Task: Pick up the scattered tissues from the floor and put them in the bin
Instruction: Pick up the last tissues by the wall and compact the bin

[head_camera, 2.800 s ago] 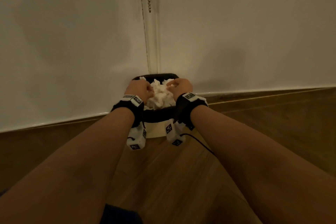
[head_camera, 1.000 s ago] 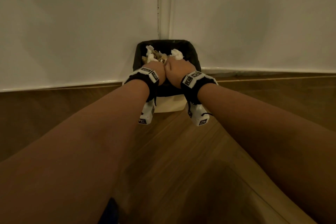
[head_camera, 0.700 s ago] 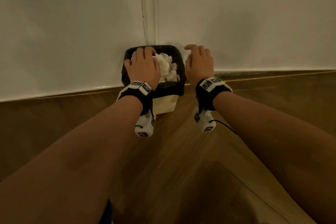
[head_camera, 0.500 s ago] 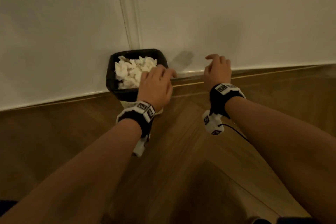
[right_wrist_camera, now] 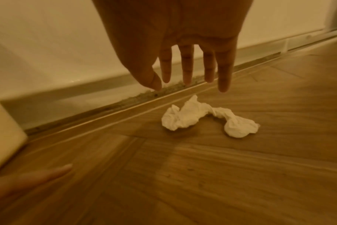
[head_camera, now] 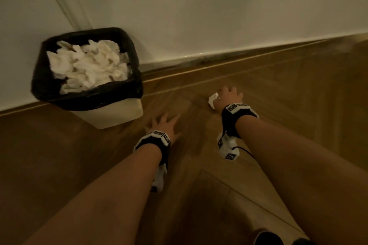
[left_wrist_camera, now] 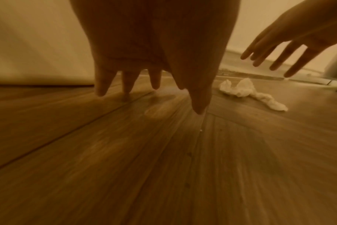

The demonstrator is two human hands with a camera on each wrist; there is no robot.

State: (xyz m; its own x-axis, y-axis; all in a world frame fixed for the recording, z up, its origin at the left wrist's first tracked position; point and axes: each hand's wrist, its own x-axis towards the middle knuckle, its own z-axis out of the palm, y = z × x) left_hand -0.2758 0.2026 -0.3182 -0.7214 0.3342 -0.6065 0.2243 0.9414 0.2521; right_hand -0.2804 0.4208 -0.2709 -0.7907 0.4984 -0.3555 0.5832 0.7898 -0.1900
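Crumpled tissue lies just below the spread right grip.

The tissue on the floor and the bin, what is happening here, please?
A person is tidying tissues into the bin, which stands by the wall and is already piled with crumpled tissues. One twisted tissue lies on the wooden floor near the wall. The right hand reaches over it with fingers spread and no grip yet. The left hand is open and holds nothing.
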